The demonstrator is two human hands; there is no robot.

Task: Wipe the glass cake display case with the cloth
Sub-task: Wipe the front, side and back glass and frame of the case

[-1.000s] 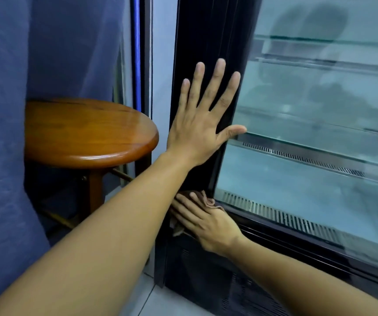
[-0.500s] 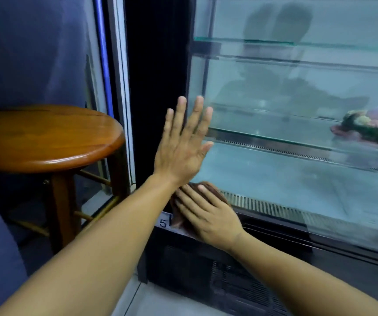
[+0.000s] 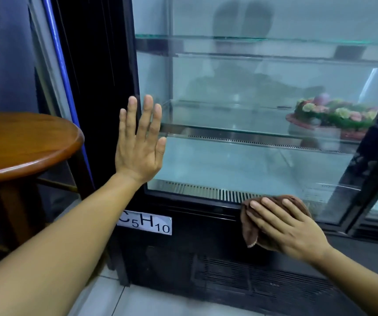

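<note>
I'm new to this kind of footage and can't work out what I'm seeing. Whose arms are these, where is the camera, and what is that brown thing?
There is no machine here. The camera is worn on a person's head and looks forward and down, so both bare arms are theirs. The left hand is open, fingers spread, flat against the left edge of a glass cake display case. The right hand presses a brown cloth on the case's lower black frame, just below the glass. Inside, a flower-decorated cake sits on a shelf. A white label is stuck on the base, and a wooden stool stands to the left.
</note>
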